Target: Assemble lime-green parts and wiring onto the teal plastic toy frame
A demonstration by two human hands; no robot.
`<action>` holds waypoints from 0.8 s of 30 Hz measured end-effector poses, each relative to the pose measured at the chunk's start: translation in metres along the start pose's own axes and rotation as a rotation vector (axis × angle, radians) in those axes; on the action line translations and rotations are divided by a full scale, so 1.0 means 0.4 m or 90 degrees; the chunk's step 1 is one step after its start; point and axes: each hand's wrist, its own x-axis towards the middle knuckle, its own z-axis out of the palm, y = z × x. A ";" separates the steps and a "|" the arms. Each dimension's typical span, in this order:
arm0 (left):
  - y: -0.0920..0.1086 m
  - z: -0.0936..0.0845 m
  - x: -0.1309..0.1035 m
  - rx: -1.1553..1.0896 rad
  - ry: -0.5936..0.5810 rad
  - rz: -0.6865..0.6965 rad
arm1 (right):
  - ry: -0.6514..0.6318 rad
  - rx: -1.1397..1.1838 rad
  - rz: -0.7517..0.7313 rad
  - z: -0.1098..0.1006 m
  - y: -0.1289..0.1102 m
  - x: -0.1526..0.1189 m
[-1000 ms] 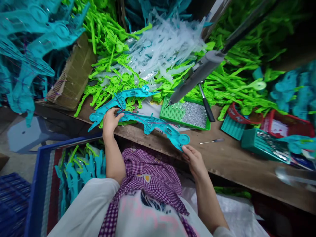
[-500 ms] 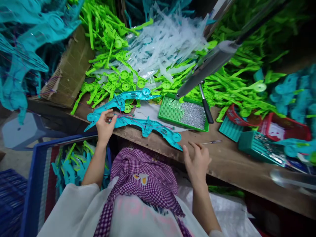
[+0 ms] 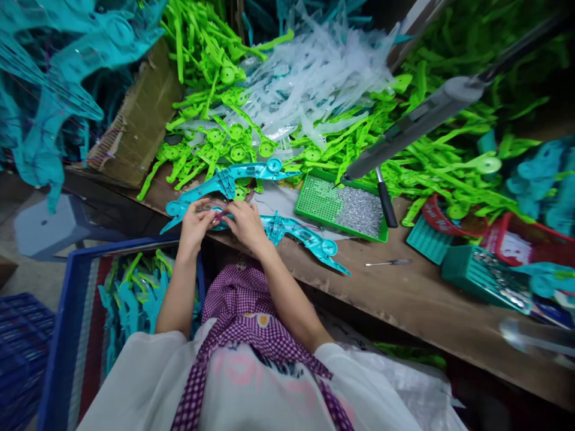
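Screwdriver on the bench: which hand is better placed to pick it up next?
Right, probably: the right hand is nearer the screwdriver, the left hand farther off. Both look busy at the turquoise parts, though.

The left hand (image 3: 195,227) and right hand (image 3: 247,226) were close together above the near edge of the desk (image 3: 395,290), backs turned mostly upward. On each, the fingers were bent and the thumb was drawn in toward them; whether the tips touched was too small to tell. The left forearm (image 3: 173,299) rose steeply toward the desk, while the right forearm (image 3: 291,293) slanted leftward up to it.
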 end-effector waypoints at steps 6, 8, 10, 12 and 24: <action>0.004 -0.023 0.013 0.027 -0.024 -0.001 | 0.104 0.290 0.030 -0.013 0.038 0.054; 0.006 -0.028 0.012 0.064 -0.013 0.038 | 0.170 0.406 0.079 -0.037 0.068 0.057; 0.009 -0.030 0.010 0.108 0.004 0.090 | 0.204 0.505 0.122 -0.062 0.098 0.036; 0.015 -0.030 0.014 0.161 0.010 0.145 | 0.205 0.554 0.147 -0.078 0.122 -0.009; 0.050 -0.021 0.230 0.543 0.028 0.443 | 0.468 0.285 0.006 -0.057 0.112 -0.261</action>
